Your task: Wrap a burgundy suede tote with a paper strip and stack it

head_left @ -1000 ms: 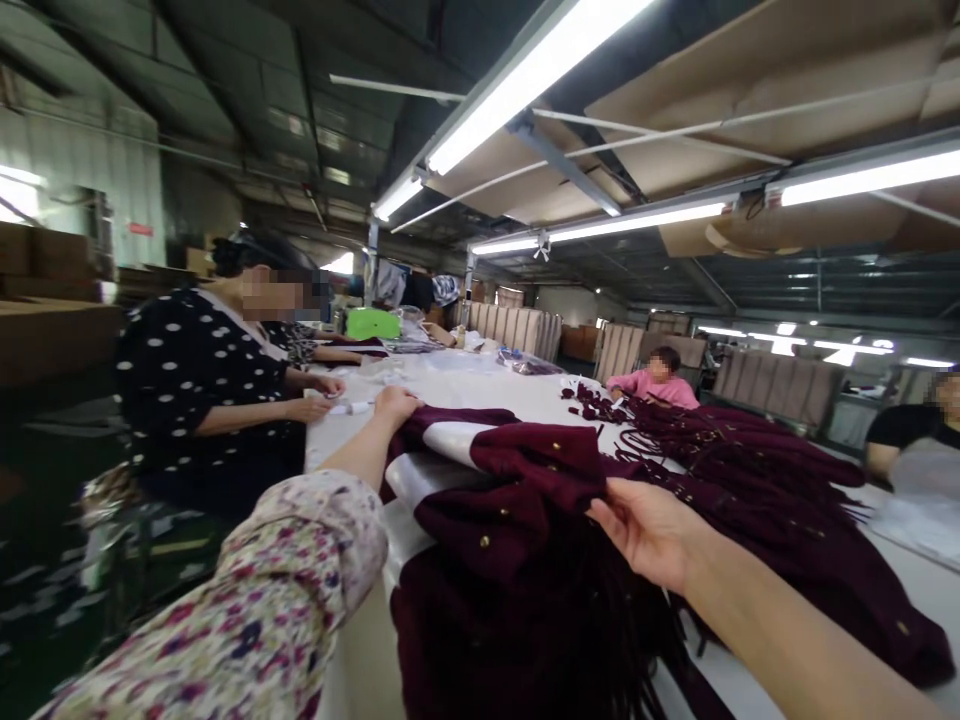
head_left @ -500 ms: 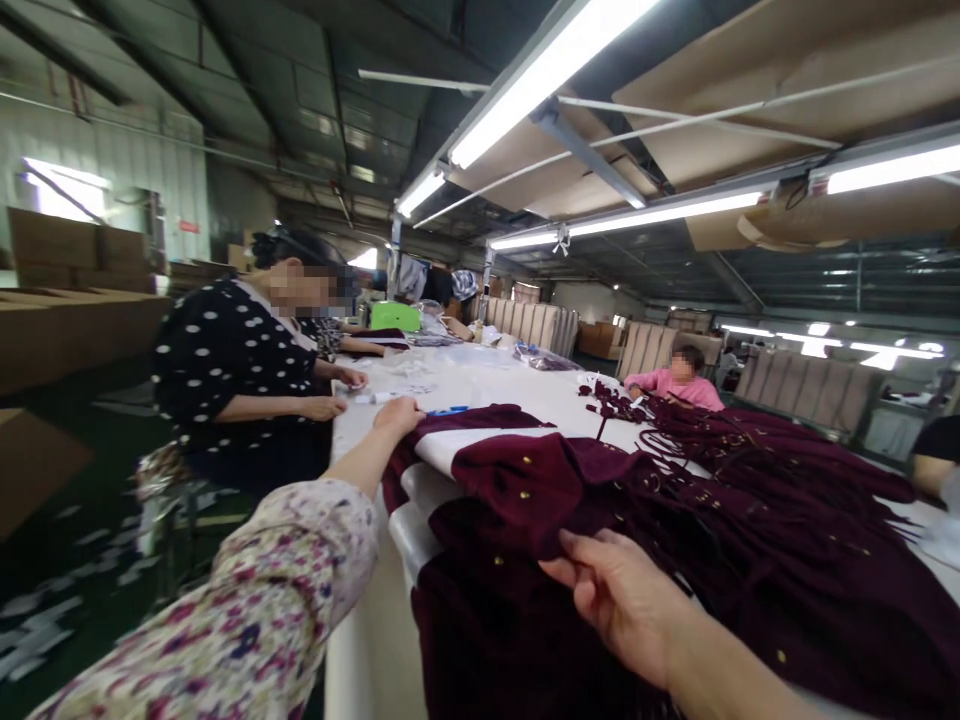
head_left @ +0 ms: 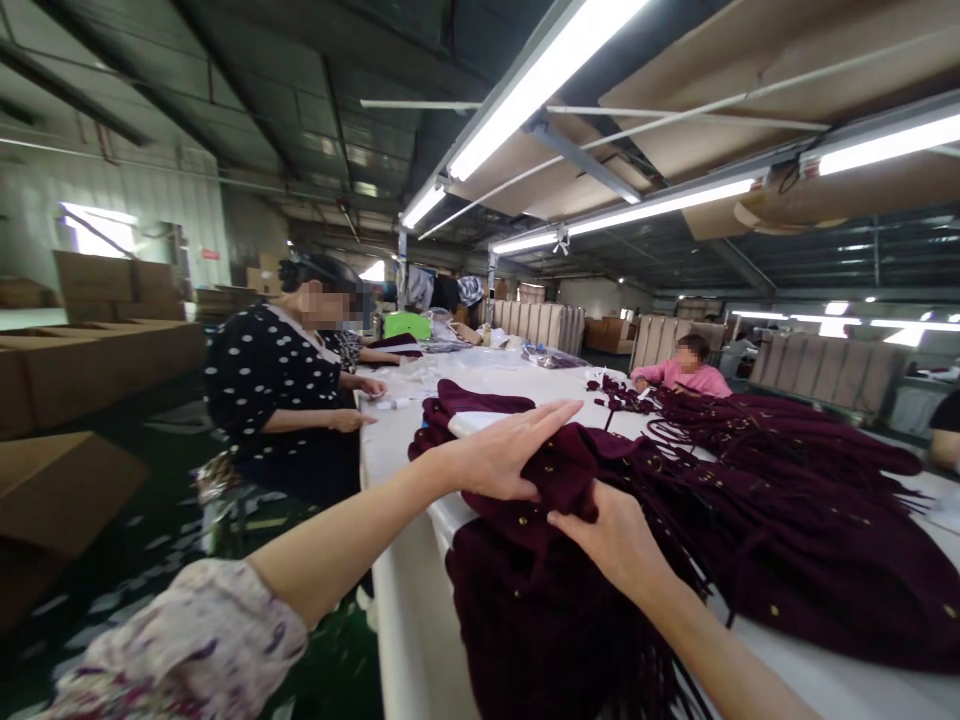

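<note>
A heap of dark maroon garments (head_left: 750, 500) with small gold studs covers the white table (head_left: 409, 600) in front of me. My left hand (head_left: 510, 450) lies flat, fingers stretched out, on top of the nearest maroon garment (head_left: 570, 465). Just below it my right hand (head_left: 611, 535) pinches a fold of the same garment. More of the maroon cloth hangs over the table's near edge.
A person in a black polka-dot top (head_left: 277, 400) works at the table's left side. Another in pink (head_left: 686, 378) sits across it. Cardboard boxes (head_left: 90, 360) stand at the left. Further down the table lie a green object (head_left: 405, 323) and small white items.
My left hand has come back from the far garment edge and now lies flat on the near one. My right hand has shifted up and closed on a fold. The view has turned left.
</note>
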The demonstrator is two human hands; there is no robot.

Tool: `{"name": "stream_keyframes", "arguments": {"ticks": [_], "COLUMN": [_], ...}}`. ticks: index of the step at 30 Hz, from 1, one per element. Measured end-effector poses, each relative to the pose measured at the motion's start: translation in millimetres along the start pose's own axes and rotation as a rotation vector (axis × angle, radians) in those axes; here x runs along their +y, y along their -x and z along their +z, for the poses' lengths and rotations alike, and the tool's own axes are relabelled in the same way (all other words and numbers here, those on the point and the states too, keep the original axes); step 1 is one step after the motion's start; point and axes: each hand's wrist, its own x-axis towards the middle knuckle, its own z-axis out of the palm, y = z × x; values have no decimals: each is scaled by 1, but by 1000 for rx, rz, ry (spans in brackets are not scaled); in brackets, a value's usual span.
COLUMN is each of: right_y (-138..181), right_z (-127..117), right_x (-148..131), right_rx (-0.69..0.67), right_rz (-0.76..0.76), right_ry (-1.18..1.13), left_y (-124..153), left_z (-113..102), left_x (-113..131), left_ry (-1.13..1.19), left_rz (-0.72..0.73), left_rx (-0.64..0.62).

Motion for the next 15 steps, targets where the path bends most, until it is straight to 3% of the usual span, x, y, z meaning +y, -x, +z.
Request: {"name": "stream_keyframes", "arguments": {"ticks": [2,8,12,15], "right_y": [1,25,46,59], "right_z": [4,23,40,35], "right_x": [4,23,41,41], "right_rx": [99,189,327,300], "right_rz": [-145,-512,-563,-560], "right_ry": [146,405,608,679], "left_y": [6,18,35,49], "left_z": [8,31,68,94], "left_x": [-3,-18,-10,-5], "left_ry": [-68,-155,-119,-98], "left_rz": [26,4,-16,-11], "left_rx": [47,214,289,251]}}
